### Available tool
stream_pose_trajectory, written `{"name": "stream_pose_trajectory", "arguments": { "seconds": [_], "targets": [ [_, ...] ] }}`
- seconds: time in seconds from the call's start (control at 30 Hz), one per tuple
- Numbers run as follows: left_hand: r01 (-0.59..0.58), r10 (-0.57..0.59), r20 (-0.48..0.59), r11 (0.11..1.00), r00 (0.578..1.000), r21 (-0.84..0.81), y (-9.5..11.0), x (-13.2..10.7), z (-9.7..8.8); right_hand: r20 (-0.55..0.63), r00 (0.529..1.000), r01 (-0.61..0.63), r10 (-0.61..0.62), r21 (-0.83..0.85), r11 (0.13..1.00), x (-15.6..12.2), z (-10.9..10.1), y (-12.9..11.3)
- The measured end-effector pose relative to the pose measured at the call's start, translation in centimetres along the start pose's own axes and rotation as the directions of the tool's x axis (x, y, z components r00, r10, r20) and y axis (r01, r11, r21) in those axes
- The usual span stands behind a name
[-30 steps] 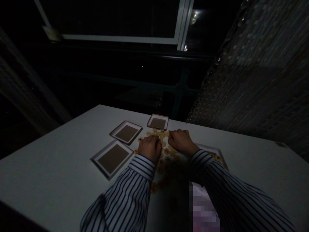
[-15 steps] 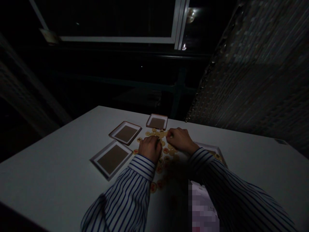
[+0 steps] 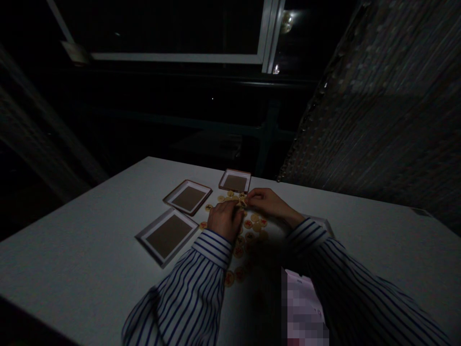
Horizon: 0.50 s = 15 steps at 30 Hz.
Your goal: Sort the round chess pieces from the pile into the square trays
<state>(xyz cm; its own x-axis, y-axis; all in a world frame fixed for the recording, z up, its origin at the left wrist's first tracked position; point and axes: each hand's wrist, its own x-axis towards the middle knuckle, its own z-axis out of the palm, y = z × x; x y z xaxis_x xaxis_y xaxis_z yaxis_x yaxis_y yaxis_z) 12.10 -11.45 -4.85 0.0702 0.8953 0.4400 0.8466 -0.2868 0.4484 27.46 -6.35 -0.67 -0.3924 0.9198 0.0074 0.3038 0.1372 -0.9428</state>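
Round wooden Chinese chess pieces [image 3: 248,224], some marked in red or black, lie scattered on the white table around both hands. My left hand [image 3: 224,218] rests low over them, its fingers curled forward and the thumb on the right; whatever lies under the fingertips is hidden. To its right, my right hand [image 3: 264,202] reaches inward with thumb and fingers pinched at a pale Chinese chess piece [image 3: 242,203] between the two hands. Blur and dim light hide the exact contact. A black-marked piece [image 3: 209,207] sits just left of my left hand.
Three shallow trays stand beyond and to the left: a near one [image 3: 166,238], a middle one [image 3: 188,198] and a far one [image 3: 235,181]. Another tray [image 3: 326,225] is partly behind my right forearm. A bead curtain [image 3: 360,120] hangs at right. The white table [image 3: 97,230] spreads underneath.
My right hand has shifted slightly inward and away from me, its fingers now closer to my left hand. More pieces show below its wrist. My left hand stays almost in place.
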Motion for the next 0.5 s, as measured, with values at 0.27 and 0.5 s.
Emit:
{"name": "stream_pose_trajectory", "arguments": {
  "seconds": [0.27,0.5],
  "targets": [
    [-0.037,0.036,-0.064,0.999,0.997,-0.020,-0.04,-0.03,0.14,0.053,0.999,-0.003,-0.003,0.110,0.994,-0.31,0.18,-0.48],
    [-0.058,0.056,-0.090,0.998,0.994,-0.016,0.28,-0.21,-0.18,0.086,0.996,0.003,-0.014,0.130,0.991,-0.23,0.12,-0.25]
  ]
}}
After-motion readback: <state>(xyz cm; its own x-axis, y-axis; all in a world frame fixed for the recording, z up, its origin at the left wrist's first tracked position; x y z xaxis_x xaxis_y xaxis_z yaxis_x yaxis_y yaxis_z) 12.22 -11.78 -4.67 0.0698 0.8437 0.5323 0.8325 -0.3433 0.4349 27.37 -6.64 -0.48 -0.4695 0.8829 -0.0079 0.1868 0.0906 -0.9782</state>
